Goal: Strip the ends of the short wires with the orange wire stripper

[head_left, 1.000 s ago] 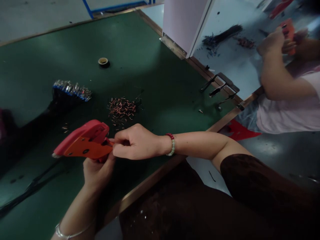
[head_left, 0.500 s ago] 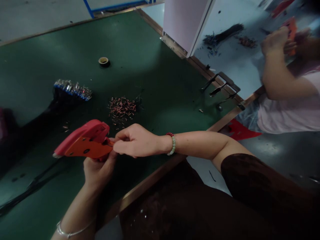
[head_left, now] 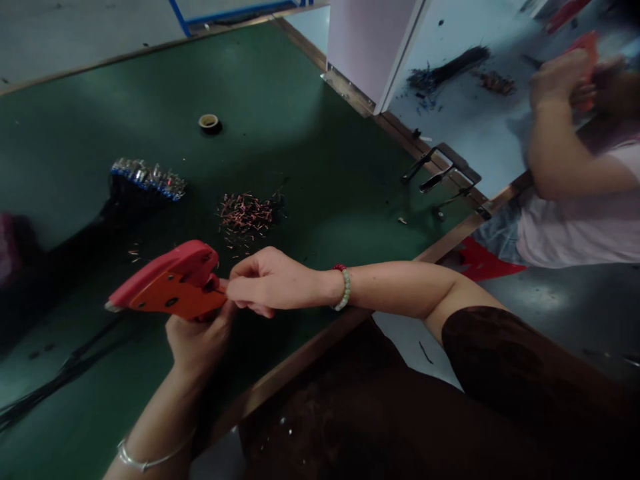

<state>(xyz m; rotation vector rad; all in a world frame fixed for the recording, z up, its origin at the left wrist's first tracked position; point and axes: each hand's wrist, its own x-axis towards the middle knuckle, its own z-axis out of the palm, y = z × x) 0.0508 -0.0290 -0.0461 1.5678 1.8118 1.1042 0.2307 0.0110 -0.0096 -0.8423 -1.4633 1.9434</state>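
My left hand is closed around a red and orange wire stripper, holding it above the table. The tool's narrow tip points left, and its other end meets my right fingers. My right hand is closed in a pinch against that end; whatever lies between the fingertips is hidden. Just beyond the hands lies a heap of short copper wire scraps. A bundle of black wires with blue and silver terminal ends rests to the left. More loose black wires stretch across the table at lower left.
A tape roll sits farther back on the green table. A black metal frame stands by the right edge. Beyond a pale upright panel, a co-worker's hand grips a similar red tool beside another wire bundle.
My hands keep nearly the same pose, with the wire stripper shifting very slightly at my right fingertips. The co-worker's hands have moved a little to the right.
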